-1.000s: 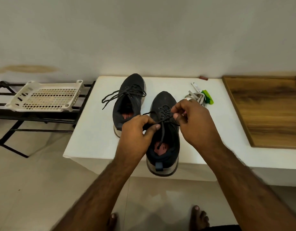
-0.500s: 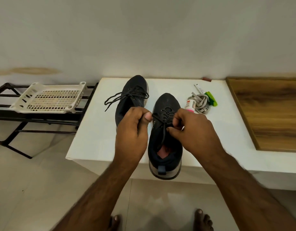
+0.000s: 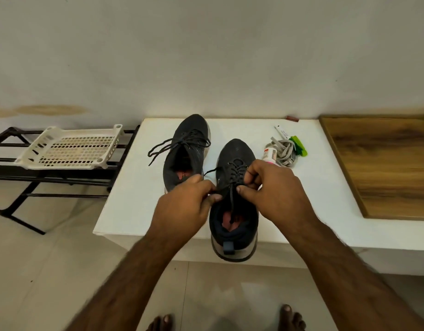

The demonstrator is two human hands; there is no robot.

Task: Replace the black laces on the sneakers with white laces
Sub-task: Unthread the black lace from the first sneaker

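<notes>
On the white table (image 3: 134, 199), the near sneaker (image 3: 234, 218) sits under our grip, black lace (image 3: 237, 173) mostly threaded. Our left hand (image 3: 184, 209) and right hand (image 3: 275, 187) each pinch it; beyond, the second sneaker (image 3: 184, 151) and white laces (image 3: 283, 151) lie untouched.

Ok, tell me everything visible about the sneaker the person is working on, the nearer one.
The nearer sneaker is dark, of knit-like fabric, with a pale sole, a heel pull tab and a pinkish insole. It stands upright on the white table, toe to the wall, heel past the front edge. Its black lace is still threaded, one end hanging into the opening. The left hand and right hand pinch the lace near the top eyelets.
</notes>
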